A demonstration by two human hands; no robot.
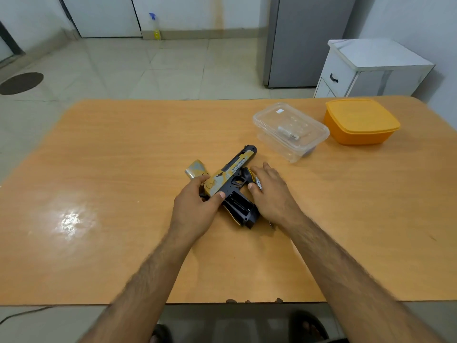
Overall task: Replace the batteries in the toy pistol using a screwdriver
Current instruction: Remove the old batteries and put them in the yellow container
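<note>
Black-and-yellow toy pistol (pixel 232 179), orange wood-grain table (pixel 123 169), one clear tub (pixel 290 131), one orange tub (pixel 361 121).

Orange wood desk (pixel 123 169), glare patch left of the hands. Beyond: pale tiled floor (pixel 148 65), white walls, grey fridge (pixel 304 40), white cabinet (pixel 366 70) far right.
</note>
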